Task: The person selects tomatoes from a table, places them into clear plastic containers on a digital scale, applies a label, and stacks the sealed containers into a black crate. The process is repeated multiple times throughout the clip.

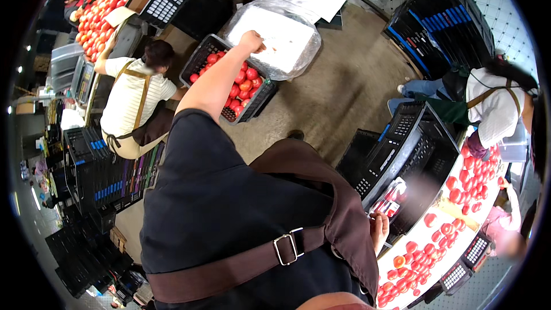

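Note:
My left hand (252,42) reaches over a broad white surface (275,36) wrapped in clear plastic, its fingers curled. Small brown bits lie beside the fingertips; whether the hand pinches something is too small to tell. Under my left forearm stands a black plastic crate (262,102) of red tomatoes (243,81), partly hidden by the arm. At the right, my right hand (379,226) has its fingertips closed at the near end of a clear plastic pack (391,200) with red contents. That pack is tilted at the rim of a black crate (424,159). Most of my right arm is hidden.
A person (133,94) crouches at the left, close to the tomato crate. Another person (490,103) leans over a table of loose tomatoes (424,258) at the right. Stacks of black crates (443,21) stand on the concrete floor (340,82).

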`<state>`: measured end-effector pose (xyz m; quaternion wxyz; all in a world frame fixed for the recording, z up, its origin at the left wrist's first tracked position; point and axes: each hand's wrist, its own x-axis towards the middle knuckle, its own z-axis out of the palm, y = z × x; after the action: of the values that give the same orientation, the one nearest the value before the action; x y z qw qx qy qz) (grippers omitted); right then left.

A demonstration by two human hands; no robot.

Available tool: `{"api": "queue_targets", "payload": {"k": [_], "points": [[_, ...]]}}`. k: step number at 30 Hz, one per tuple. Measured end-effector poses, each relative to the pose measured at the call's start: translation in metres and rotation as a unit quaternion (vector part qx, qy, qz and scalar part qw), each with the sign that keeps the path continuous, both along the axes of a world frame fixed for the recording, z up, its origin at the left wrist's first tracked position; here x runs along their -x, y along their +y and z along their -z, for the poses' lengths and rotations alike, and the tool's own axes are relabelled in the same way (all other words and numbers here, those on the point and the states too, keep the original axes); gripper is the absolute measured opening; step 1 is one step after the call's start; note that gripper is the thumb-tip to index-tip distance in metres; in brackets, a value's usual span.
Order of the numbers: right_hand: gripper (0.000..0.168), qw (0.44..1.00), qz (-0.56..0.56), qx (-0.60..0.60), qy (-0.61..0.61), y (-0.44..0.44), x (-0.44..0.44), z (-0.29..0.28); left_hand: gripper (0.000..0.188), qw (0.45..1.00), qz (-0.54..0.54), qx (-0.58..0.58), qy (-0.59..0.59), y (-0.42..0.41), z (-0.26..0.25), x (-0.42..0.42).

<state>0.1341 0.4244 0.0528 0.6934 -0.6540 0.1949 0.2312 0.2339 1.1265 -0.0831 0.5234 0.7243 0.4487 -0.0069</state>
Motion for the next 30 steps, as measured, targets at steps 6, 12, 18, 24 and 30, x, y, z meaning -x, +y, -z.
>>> {"api": "queue_targets", "payload": {"k": [6,12,18,24,30], "points": [[0.013,0.998,0.030,0.057,-0.014,0.018,-0.006,-0.029,0.015,0.992,-0.111,-0.052,0.015,0.069,0.054,-0.047],[0.013,0.997,0.046,0.062,-0.017,0.035,-0.007,-0.043,0.043,0.988,-0.133,0.041,-0.064,0.069,0.061,-0.040],[0.015,0.999,0.009,0.036,-0.030,0.013,-0.005,-0.023,0.028,0.984,-0.134,-0.118,0.005,0.087,0.172,0.041],[0.008,0.993,0.073,0.094,0.015,0.049,0.001,-0.030,0.033,0.968,0.100,-0.157,0.167,-0.011,0.188,0.103],[0.010,0.990,0.078,0.113,0.012,0.029,0.011,-0.003,0.027,0.938,0.298,-0.004,0.179,-0.104,0.187,0.149]]}}
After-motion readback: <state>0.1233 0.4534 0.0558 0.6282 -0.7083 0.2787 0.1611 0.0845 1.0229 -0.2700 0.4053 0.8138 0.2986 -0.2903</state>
